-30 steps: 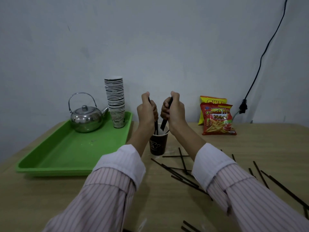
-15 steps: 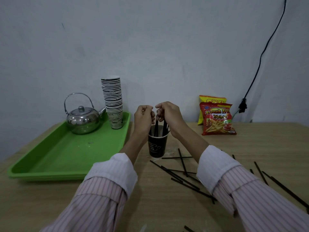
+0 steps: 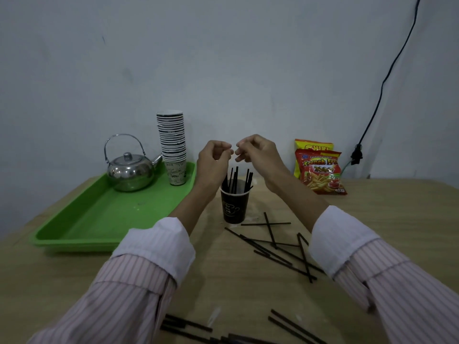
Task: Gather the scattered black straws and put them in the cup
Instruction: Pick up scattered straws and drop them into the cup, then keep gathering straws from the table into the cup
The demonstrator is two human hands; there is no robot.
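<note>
Pale grey wall (image 3: 223, 58) behind a light wooden table (image 3: 397, 219); black cable (image 3: 383, 81) hangs at right
</note>
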